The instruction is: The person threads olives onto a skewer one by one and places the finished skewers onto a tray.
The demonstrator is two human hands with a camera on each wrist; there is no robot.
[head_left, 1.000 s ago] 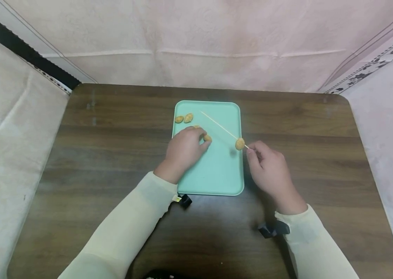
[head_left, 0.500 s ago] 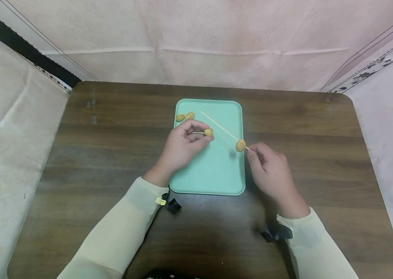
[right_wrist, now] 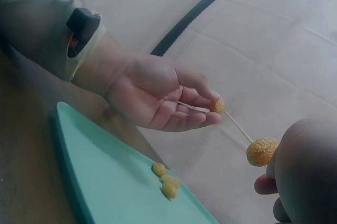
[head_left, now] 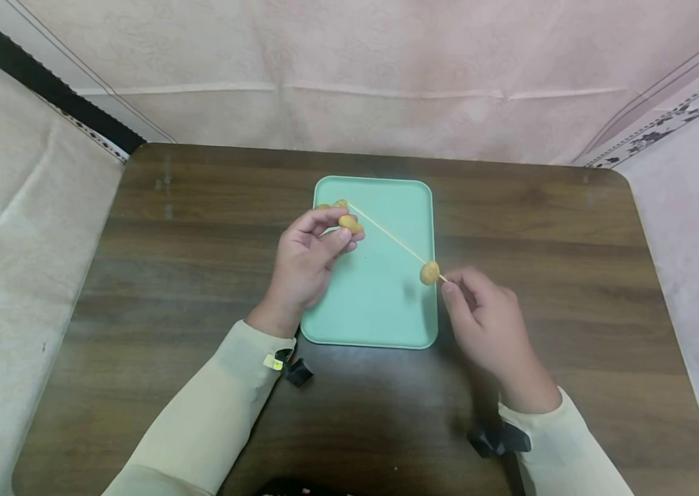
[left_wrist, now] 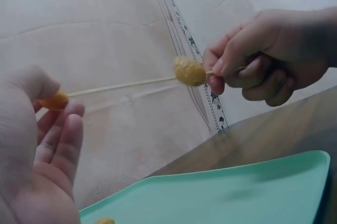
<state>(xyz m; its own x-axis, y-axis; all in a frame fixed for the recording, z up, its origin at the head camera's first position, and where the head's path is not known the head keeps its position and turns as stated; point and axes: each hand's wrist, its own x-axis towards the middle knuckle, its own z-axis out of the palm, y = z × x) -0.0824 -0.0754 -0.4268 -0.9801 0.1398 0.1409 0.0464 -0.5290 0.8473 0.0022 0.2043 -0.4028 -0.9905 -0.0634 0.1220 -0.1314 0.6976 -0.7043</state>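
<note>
My left hand [head_left: 301, 269] pinches a wrinkled golden-brown fried ball [head_left: 350, 224] between thumb and fingers above the tray. My right hand [head_left: 491, 324] grips one end of a thin wooden skewer [head_left: 389, 235] between thumb and forefinger, off the tray's right side. Another fried ball [left_wrist: 189, 71] is threaded on that skewer, close to the right fingertips. In the left wrist view the skewer's far tip comes right up to the ball in my left hand. Several more fried balls [right_wrist: 169, 190] lie on the mint-green tray [head_left: 387, 324], partly hidden behind my left hand in the head view.
The tray lies on a dark brown wooden table [head_left: 200, 275]. Pale cloth [head_left: 349, 89] hangs behind and at both sides of the table. A black object [head_left: 300, 486] shows at the bottom edge. Each wrist wears a small black camera [head_left: 297, 372].
My left hand has picked a ball up off the tray, lifted it and turned it toward the skewer's tip. My right hand has shifted slightly toward me, still holding the skewer.
</note>
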